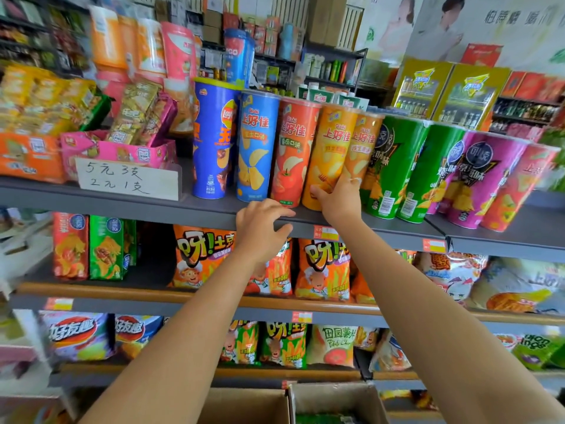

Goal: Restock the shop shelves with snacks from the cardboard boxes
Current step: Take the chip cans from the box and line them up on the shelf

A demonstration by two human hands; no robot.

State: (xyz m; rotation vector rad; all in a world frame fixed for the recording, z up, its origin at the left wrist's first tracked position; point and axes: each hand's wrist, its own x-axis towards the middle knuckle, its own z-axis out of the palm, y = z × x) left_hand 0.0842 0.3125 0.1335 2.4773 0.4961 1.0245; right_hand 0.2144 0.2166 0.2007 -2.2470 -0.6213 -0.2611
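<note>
A row of tall crisp tubes stands on the grey upper shelf (214, 214): blue, red, orange, green and purple ones. My right hand (337, 198) grips the lower part of an orange crisp tube (328, 145), thumb on its front and fingers round its right side. A second orange tube (363, 142) stands right behind it. My left hand (260, 228) hovers at the shelf's front edge below the red tube (290, 154), fingers loosely curled and holding nothing. An open cardboard box (330, 399) sits at the bottom, with another box (244, 405) to its left.
A handwritten price card (127, 180) and pink and orange snack boxes fill the upper shelf's left part. Bags of orange and green crisps line the two lower shelves. Green and purple tubes (397, 166) crowd the space to the right of my right hand.
</note>
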